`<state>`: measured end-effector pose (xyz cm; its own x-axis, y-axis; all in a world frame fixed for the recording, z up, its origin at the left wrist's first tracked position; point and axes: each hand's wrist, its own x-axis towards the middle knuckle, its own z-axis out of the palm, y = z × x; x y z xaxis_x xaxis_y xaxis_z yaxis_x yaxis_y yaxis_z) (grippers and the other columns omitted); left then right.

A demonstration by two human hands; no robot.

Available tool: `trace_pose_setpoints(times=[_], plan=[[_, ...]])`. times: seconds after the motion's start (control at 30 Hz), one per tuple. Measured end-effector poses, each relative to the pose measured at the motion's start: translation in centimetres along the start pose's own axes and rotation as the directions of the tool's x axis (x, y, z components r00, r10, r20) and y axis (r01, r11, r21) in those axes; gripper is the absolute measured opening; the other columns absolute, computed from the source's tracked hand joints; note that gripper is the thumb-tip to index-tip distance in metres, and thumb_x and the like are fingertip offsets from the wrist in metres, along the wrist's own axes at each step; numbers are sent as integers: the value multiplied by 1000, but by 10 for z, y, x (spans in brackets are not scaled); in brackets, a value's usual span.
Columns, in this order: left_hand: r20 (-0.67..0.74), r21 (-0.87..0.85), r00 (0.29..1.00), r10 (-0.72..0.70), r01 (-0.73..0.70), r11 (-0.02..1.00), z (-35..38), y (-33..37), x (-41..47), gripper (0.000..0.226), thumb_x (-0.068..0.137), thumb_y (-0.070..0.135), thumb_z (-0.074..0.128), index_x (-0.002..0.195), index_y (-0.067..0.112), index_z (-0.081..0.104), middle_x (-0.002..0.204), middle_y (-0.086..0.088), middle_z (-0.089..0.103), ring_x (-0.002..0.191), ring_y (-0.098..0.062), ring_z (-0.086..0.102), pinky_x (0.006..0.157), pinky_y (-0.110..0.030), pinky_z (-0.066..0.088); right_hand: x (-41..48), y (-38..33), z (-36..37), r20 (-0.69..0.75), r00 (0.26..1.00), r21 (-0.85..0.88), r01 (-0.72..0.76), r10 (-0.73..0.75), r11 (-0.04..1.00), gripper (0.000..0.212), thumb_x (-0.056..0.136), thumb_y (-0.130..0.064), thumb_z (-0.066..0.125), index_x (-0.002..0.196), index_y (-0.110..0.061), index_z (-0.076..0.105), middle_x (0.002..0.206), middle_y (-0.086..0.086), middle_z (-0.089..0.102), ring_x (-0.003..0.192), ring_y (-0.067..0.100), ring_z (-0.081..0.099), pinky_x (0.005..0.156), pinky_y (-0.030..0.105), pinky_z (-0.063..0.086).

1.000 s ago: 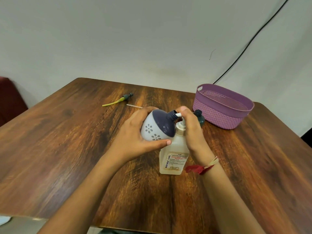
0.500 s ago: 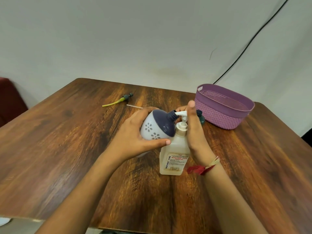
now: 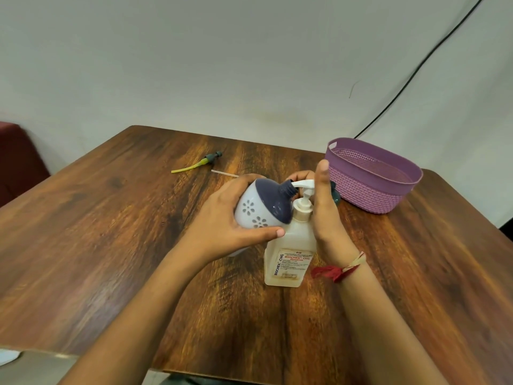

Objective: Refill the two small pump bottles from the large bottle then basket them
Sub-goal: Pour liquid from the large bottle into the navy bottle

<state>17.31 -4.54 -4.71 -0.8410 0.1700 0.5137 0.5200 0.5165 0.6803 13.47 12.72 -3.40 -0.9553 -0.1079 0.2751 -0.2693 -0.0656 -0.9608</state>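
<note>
Large bottle (image 3: 288,254) stands upright on the wooden table (image 3: 111,232) near the centre of the surface, with its printed label facing 6 o'clock. A red thread band (image 3: 333,270) circles the right wrist just beside the bottle's base, at its 3 o'clock side. Right hand (image 3: 324,215) stands edge-on against the 3 o'clock side of the bottle's shoulder, with the thumb straight and pointing to 12 o'clock. Its fingers curl over the white pump head (image 3: 304,186) from the far side in a narrow hooked grip. Left hand (image 3: 222,223) holds the small pump bottle (image 3: 261,207), a rounded white body with flower-shaped cut-outs and a dark blue top, at 9 o'clock of the large bottle's neck. The fingers wrap the far side and the thumb presses the near side, a full wrap around the body. This small bottle is tilted so that its open threaded neck points to 3 o'clock and meets the tip of the pump spout. Whether its base touches the table cannot be told. A second small bottle (image 3: 334,193), dark teal, shows only in part behind the right hand, near the purple basket (image 3: 372,176), which sits at 2 o'clock. At 11 o'clock, well apart, a detached pump with a yellow tube (image 3: 200,163) lies flat. A thin pale tube (image 3: 224,173) lies between that pump and the left hand. A black cable (image 3: 416,70) runs up the wall at 1 o'clock.
</note>
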Motion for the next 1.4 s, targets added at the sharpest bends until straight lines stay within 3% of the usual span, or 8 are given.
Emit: trace_pose_setpoints(times=[0.23,0.43,0.7,0.87,1.07,1.17,1.3,1.4], plan=[[21,-23,1000,-2,3,1000,1,-1,-1,75,60,69,69,123,32,50,114,12,59,102,-7,60,85,-40,54,0,0,-1,19,998,17,53,-53,998,22,81,-34,39,78,-18,54,79,-6,55,66,0,52,61,18,44],[36,18,999,-13,13,1000,-4,2,2,72,57,72,66,119,43,45,113,20,57,102,2,56,87,-30,52,-2,-2,1,-4,1000,-9,-7,7,1000,54,85,-59,30,81,-15,60,86,8,61,79,16,59,74,29,49],[20,-4,1000,2,-2,1000,-2,2,0,73,58,71,68,120,39,47,113,18,58,101,-1,58,86,-32,53,-1,0,-1,-1,997,-43,82,-82,996,18,81,-29,39,82,-16,52,86,0,52,69,-1,51,63,15,44],[8,-1,1000,-4,4,1000,-1,0,-1,77,58,71,69,123,36,49,114,16,58,102,-2,58,87,-36,53,-2,-1,0,-15,1000,-31,-25,25,999,51,84,-58,35,89,-12,58,88,10,60,77,15,59,71,27,49],[-11,-37,1000,-4,4,999,3,2,-2,72,59,69,70,120,39,47,113,14,59,102,-4,59,86,-38,54,-4,-2,-1,-38,995,-54,93,-95,994,21,98,-19,35,86,-13,51,82,0,52,64,-4,52,59,13,44],[-26,-13,1000,-9,9,1000,1,4,-2,71,58,70,69,119,43,46,112,17,58,102,-2,58,86,-35,53,-3,-4,1,-32,995,-76,92,-94,993,26,89,-33,37,82,-13,52,83,3,53,69,2,52,63,19,44],[-49,-11,999,-19,18,1000,0,3,-3,75,57,69,70,121,35,50,112,13,59,101,-4,59,85,-38,54,-5,-5,6,-39,999,-15,-13,12,1000,67,89,-64,31,90,-4,59,81,11,60,72,14,59,70,27,49],[-67,-23,998,-23,21,999,4,3,-4,76,58,70,70,121,32,52,112,11,60,101,-5,59,84,-39,54,-6,-4,5,-42,999,-11,-1,0,1000,56,90,-61,35,87,-10,58,82,8,61,71,9,60,66,22,50]])
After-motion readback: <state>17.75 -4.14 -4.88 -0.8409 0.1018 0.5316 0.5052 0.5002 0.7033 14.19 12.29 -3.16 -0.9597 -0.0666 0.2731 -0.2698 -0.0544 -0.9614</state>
